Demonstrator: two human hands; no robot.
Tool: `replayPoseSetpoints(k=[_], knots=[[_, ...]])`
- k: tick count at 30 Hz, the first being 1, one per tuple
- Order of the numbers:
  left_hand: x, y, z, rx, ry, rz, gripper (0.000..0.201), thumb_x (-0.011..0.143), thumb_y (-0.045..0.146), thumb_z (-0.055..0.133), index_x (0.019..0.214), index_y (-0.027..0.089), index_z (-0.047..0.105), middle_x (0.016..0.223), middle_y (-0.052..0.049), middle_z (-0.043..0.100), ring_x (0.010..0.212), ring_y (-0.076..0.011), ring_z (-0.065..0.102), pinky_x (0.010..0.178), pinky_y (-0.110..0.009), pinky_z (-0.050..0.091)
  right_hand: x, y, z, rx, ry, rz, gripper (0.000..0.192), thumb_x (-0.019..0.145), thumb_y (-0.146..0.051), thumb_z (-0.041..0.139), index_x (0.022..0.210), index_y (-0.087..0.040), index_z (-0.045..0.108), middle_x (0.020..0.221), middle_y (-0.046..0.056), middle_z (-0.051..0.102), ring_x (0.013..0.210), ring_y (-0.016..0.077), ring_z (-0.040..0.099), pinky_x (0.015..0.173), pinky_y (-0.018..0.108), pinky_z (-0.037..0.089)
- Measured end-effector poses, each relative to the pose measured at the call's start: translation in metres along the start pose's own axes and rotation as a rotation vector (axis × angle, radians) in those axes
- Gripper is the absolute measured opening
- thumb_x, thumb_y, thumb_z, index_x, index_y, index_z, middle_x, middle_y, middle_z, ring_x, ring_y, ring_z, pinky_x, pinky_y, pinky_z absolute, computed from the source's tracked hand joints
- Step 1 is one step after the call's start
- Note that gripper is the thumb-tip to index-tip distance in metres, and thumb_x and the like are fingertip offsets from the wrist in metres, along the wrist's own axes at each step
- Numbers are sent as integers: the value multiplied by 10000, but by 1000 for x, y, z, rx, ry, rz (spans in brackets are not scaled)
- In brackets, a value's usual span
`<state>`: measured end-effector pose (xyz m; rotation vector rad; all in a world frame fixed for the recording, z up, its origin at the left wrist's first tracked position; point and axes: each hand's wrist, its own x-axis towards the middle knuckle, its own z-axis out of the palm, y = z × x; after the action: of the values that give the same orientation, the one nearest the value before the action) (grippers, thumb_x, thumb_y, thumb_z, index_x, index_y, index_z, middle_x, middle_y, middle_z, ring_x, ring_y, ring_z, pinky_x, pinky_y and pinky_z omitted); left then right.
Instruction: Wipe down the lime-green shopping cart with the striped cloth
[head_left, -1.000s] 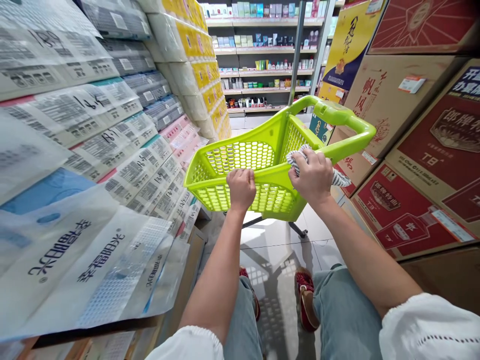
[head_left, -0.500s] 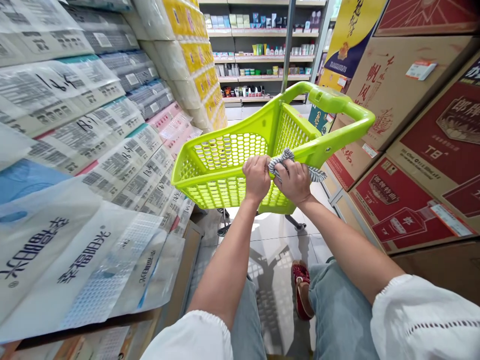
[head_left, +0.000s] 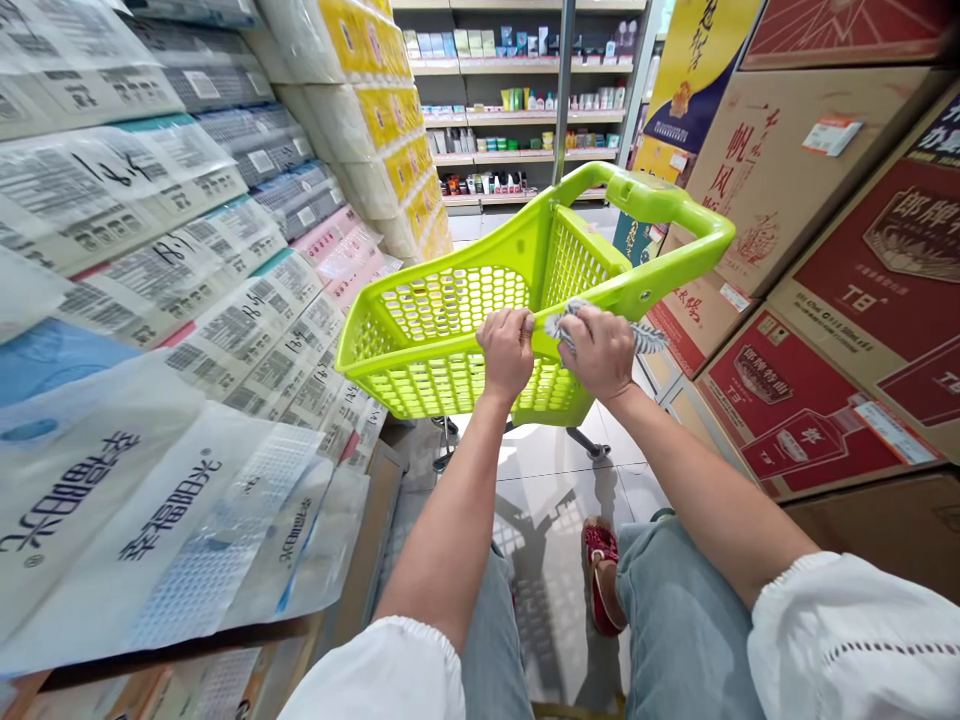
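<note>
One lime-green plastic shopping cart point(head_left: 450, 320) with a perforated basket stands tilted in a shop aisle, and two bare hands meet on its near rim. The left hand point(head_left: 506, 352) is closed in a fist around the rim, knuckles up, its forearm reaching straight forward from a white sleeve. The right hand point(head_left: 600, 350), just beside the left and nearly touching it, is clenched around one striped cloth point(head_left: 645, 338) and presses it against the same rim; the cloth's loose end sticks out to the right of the knuckles. The cart's looped handle point(head_left: 675, 215) rises beyond and to the right of both hands. To the left of the hands, plastic-wrapped packs point(head_left: 172, 300) are stacked high; to the right, cardboard boxes point(head_left: 825, 300) are stacked. Below the forearms, one red shoe point(head_left: 600, 575) shows on the glossy tiled floor point(head_left: 547, 480).
</note>
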<state>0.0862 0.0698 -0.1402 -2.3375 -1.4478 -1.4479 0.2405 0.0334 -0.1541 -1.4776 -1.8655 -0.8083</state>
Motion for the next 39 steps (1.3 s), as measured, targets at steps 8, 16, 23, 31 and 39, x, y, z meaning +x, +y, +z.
replayPoseSetpoints(k=[8, 16, 23, 31, 39], knots=[[1, 0, 2, -10, -7, -18, 243, 955, 317, 371, 932, 234, 598, 931, -51, 624, 942, -211, 512, 860, -353, 318, -17, -7, 13, 11, -112, -71, 243, 877, -277, 450, 1033, -221, 628, 1049, 83, 617, 867, 205, 484, 736, 343, 266], [2, 0, 2, 1, 9, -15, 236, 952, 313, 375, 918, 233, 595, 906, -48, 621, 929, -212, 512, 839, -349, 314, -13, -5, 4, 2, -93, -114, 244, 890, -286, 442, 1040, -225, 625, 1062, 75, 617, 881, 204, 481, 747, 345, 264], [2, 2, 1, 12, -8, -7, 256, 958, 313, 352, 909, 232, 590, 896, -53, 618, 927, -213, 514, 840, -349, 325, -3, 1, 6, 24, -19, 7, 269, 897, -291, 418, 1074, -240, 614, 1149, 85, 591, 914, 214, 480, 771, 351, 273], [3, 1, 2, -2, 13, -8, 244, 954, 312, 366, 897, 234, 591, 892, -47, 617, 924, -209, 511, 838, -348, 321, -25, -4, 13, 54, -156, -143, 258, 885, -281, 443, 1056, -234, 631, 1077, 73, 621, 887, 202, 486, 743, 341, 265], [1, 2, 0, 5, -26, 9, 264, 960, 336, 349, 940, 235, 593, 925, -52, 621, 936, -207, 517, 851, -342, 327, -13, 2, 10, 32, -73, -47, 289, 893, -300, 419, 1097, -234, 615, 1145, 83, 601, 913, 212, 482, 769, 354, 277]])
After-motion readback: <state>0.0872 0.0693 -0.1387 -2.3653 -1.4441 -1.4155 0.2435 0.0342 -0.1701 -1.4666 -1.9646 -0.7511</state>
